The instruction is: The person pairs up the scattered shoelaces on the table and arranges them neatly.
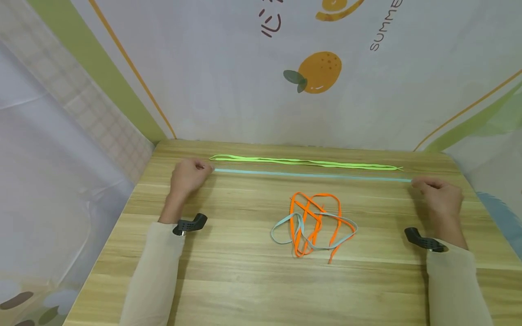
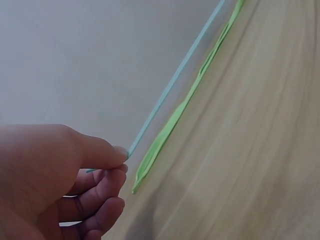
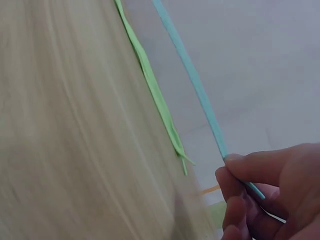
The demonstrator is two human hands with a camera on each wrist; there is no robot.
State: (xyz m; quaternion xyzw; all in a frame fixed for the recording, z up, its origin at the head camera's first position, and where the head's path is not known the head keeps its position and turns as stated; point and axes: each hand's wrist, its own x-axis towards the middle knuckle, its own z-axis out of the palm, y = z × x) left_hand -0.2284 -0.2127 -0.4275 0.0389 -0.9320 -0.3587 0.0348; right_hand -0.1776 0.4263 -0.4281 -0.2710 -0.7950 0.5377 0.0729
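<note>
Evidently I'm straightening: left hand [image 1: 188, 177] and right hand [image 1: 442, 198] pinch the blue lace [image 3: 206, 107] taut, nearer than the green lace [image 3: 161, 105]; next, I judge, calls for level lowering.

Pale blue lace [image 3: 195, 77] and green lace [image 3: 159, 100] run off top in both wrist views; blue partly hidden in left hand [image 1: 188, 176], right hand [image 1: 443, 197]. Left sleeve [image 1: 157, 271], right sleeve [image 1: 454, 280] cut at head view's bottom.
</note>
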